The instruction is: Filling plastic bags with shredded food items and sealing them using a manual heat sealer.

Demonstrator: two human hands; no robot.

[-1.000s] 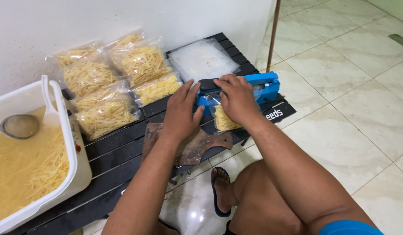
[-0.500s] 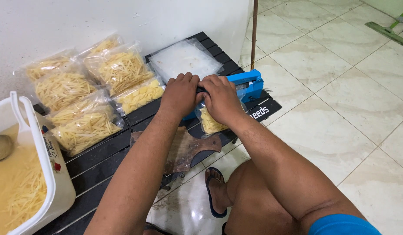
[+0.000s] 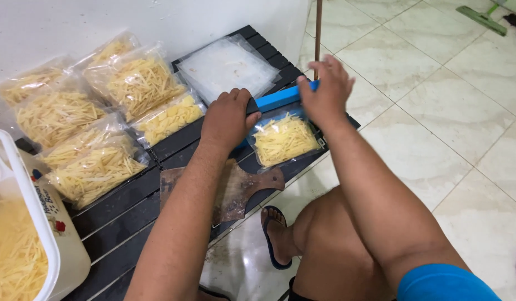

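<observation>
1. On the left, my white tub (image 3: 43, 223) is full of loose yellow strips, so more bagging looks left.
2. Filled bags (image 3: 96, 167) lie on the black rack (image 3: 118, 217); they look done.
3. My left hand (image 3: 227, 117) curls on the blue sealer (image 3: 280, 97), over one bag (image 3: 285, 139).
4. My right hand (image 3: 325, 92) hovers at the sealer's end, fingers spread.

The filled bags of yellow strips (image 3: 102, 111) crowd the left half of the dark slatted bench (image 3: 129, 209), leaving only narrow slats between them; the stack of empty clear bags (image 3: 227, 67) fills the far corner by the white wall (image 3: 157, 17); the white tub (image 3: 40, 223) blocks the near left end; a wooden board (image 3: 230, 189) lies on the near edge; the tiled floor (image 3: 436, 111) to the right lies open, save a thin upright pole (image 3: 318, 28) beside the bench
</observation>
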